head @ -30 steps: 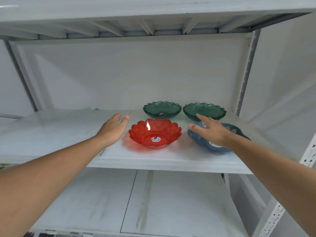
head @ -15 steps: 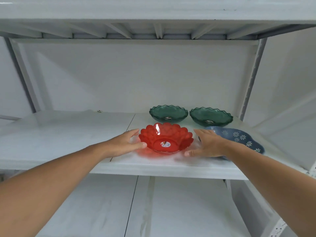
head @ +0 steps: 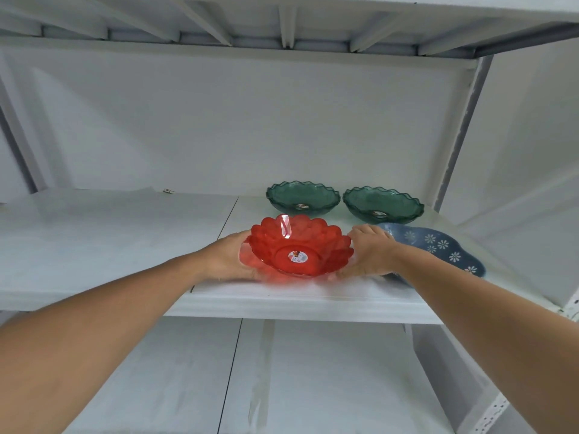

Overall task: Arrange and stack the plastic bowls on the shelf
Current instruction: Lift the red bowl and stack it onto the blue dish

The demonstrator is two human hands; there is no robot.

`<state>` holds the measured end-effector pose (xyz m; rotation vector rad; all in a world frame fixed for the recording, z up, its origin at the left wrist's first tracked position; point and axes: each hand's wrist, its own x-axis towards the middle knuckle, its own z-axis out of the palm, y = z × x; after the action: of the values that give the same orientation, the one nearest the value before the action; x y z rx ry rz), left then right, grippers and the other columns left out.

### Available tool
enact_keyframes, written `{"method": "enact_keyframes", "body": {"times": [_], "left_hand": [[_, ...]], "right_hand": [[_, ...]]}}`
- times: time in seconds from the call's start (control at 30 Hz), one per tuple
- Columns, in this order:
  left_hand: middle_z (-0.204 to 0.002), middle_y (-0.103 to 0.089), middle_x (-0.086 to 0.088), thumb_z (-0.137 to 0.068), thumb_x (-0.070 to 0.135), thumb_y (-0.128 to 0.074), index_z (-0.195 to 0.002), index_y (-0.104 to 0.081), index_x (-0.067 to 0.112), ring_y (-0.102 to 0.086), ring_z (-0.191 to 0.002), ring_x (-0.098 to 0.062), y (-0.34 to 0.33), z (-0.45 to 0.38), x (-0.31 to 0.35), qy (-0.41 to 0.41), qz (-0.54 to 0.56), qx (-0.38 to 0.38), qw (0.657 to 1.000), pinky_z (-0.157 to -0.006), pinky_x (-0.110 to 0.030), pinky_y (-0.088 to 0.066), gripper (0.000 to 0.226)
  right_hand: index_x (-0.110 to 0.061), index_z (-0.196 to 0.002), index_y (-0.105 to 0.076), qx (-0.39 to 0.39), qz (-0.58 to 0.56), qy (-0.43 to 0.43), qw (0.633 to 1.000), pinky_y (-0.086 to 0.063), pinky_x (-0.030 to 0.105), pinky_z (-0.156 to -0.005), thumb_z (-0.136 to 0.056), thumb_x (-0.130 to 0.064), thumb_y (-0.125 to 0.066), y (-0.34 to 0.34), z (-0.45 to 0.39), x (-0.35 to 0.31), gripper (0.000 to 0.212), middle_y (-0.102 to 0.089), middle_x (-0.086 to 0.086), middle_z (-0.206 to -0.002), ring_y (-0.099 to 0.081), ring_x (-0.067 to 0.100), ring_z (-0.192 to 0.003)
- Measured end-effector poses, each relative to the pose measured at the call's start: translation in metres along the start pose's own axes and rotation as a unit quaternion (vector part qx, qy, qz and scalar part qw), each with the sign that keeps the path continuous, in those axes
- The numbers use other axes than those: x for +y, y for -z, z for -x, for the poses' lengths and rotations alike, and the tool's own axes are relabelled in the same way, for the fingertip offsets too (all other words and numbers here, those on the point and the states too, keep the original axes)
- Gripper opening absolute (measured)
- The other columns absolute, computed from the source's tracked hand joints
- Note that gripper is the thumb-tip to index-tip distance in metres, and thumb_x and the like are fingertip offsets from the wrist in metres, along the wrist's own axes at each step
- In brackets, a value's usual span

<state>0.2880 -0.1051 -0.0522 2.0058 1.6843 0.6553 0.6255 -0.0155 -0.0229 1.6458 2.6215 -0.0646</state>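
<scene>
We see the red bowl [head: 300, 248], a translucent plastic one with a petal-shaped rim and a small round sticker in its base, near the front edge of the white shelf [head: 119, 239], right of the seam that splits the shelf board. Our left hand [head: 230, 260] cups its left side, with the fingers [head: 250, 275] curled under the rim and seen through the red plastic, so they are gripping the bowl. Our right hand [head: 371, 253] presses against its right side, with the fingers [head: 344, 274] wrapped low around the wall and the thumb up by the rim, also closed on the bowl. We cannot tell whether the bowl rests on the shelf or is raised just off it. Behind it, near the back wall, stand 2 green bowls with wavy rims, the left green bowl [head: 303, 200] and the right green bowl [head: 383, 204], side by side and nearly touching, each upright with a sticker in its base. To the right of the red bowl, partly hidden behind our right wrist, lies the blue dish [head: 438, 245], patterned with white flowers. Both forearms reach in from the lower corners. Another white shelf [head: 188, 371] lies below, and the ribbed underside of a third shelf [head: 282, 23] is overhead.
</scene>
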Motion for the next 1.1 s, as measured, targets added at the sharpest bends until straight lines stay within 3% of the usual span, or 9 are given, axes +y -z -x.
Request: {"method": "enact_keyframes", "body": {"times": [0.07, 0.2, 0.33, 0.43, 0.53, 0.67, 0.8, 1.1], "left_hand": [[-0.134, -0.058, 0.037, -0.069, 0.063, -0.094, -0.136, -0.054, 0.051, -0.043, -0.12, 0.03, -0.001, -0.003, 0.003, -0.002, 0.025, 0.007, 1.0, -0.111, -0.02, -0.037, 0.078], [-0.144, -0.061, 0.024, -0.072, 0.062, -0.091, -0.139, -0.058, 0.042, -0.05, -0.14, 0.005, 0.001, -0.004, 0.007, -0.011, 0.056, 0.027, 0.998, -0.124, -0.031, -0.035, 0.077], [-0.143, -0.062, 0.018, -0.074, 0.06, -0.09, -0.135, -0.058, 0.046, -0.051, -0.143, -0.009, 0.004, -0.008, 0.014, -0.024, 0.047, 0.039, 0.998, -0.124, -0.037, -0.037, 0.071], [-0.15, -0.058, 0.016, -0.076, 0.064, -0.088, -0.147, -0.053, 0.042, -0.049, -0.147, -0.014, 0.007, -0.015, 0.025, -0.031, 0.045, 0.05, 0.997, -0.124, -0.04, -0.038, 0.082], [-0.152, -0.057, 0.02, -0.071, 0.077, -0.084, -0.149, -0.05, 0.045, -0.048, -0.147, -0.009, 0.007, -0.029, 0.056, -0.063, 0.042, 0.052, 0.996, -0.125, -0.039, -0.037, 0.091], [-0.137, -0.066, 0.024, -0.075, 0.074, -0.083, -0.14, -0.058, 0.044, -0.058, -0.132, 0.002, -0.014, -0.059, 0.117, -0.139, 0.051, 0.036, 0.988, -0.12, -0.037, -0.043, 0.075], [-0.148, -0.06, 0.009, -0.075, 0.07, -0.085, -0.151, -0.053, 0.033, -0.054, -0.14, -0.013, -0.057, -0.093, 0.162, -0.151, 0.039, 0.016, 0.988, -0.122, -0.043, -0.04, 0.09], [-0.144, -0.063, 0.013, -0.081, 0.055, -0.088, -0.152, -0.051, 0.032, -0.056, -0.138, -0.012, -0.115, -0.123, 0.193, -0.164, 0.06, -0.072, 0.982, -0.122, -0.04, -0.04, 0.083]], "right_hand": [[-0.016, -0.146, -0.049, 0.003, -0.014, -0.001, 1.0, -0.017, 0.052, -0.125, -0.036, -0.108, -0.056, -0.001, -0.001, -0.001, 0.144, -0.042, 0.007, -0.158, -0.022, 0.032, -0.154], [-0.022, -0.137, -0.055, -0.007, -0.098, -0.024, 0.995, -0.006, 0.054, -0.128, -0.038, -0.101, -0.069, 0.003, 0.001, -0.001, 0.128, -0.041, 0.011, -0.158, -0.005, 0.029, -0.16], [-0.032, -0.123, -0.065, 0.031, -0.157, -0.017, 0.987, -0.022, 0.05, -0.125, -0.04, -0.092, -0.079, 0.013, 0.009, 0.001, 0.103, -0.05, 0.001, -0.148, -0.026, 0.026, -0.152], [-0.037, -0.117, -0.07, 0.065, -0.22, -0.005, 0.973, -0.032, 0.049, -0.121, -0.041, -0.082, -0.087, 0.028, 0.017, 0.012, 0.09, -0.057, -0.007, -0.137, -0.04, 0.02, -0.142], [-0.034, -0.124, -0.059, 0.081, -0.267, -0.007, 0.96, -0.043, 0.041, -0.113, -0.042, -0.078, -0.092, 0.048, 0.037, 0.04, 0.099, -0.061, -0.01, -0.131, -0.053, 0.016, -0.129], [-0.053, -0.117, -0.053, 0.099, -0.292, -0.037, 0.951, -0.047, 0.017, -0.092, -0.037, -0.077, -0.095, 0.065, 0.075, 0.091, 0.093, -0.069, -0.028, -0.111, -0.064, -0.004, -0.105], [-0.024, -0.147, -0.04, 0.099, -0.305, -0.117, 0.94, -0.042, 0.031, -0.097, -0.043, -0.066, -0.1, 0.061, 0.109, 0.146, 0.127, -0.059, -0.015, -0.134, -0.056, 0.016, -0.121], [-0.026, -0.154, -0.034, 0.104, -0.311, -0.184, 0.927, -0.042, 0.038, -0.108, -0.043, -0.071, -0.096, 0.031, 0.136, 0.192, 0.135, -0.056, -0.008, -0.139, -0.054, 0.02, -0.128]]}}
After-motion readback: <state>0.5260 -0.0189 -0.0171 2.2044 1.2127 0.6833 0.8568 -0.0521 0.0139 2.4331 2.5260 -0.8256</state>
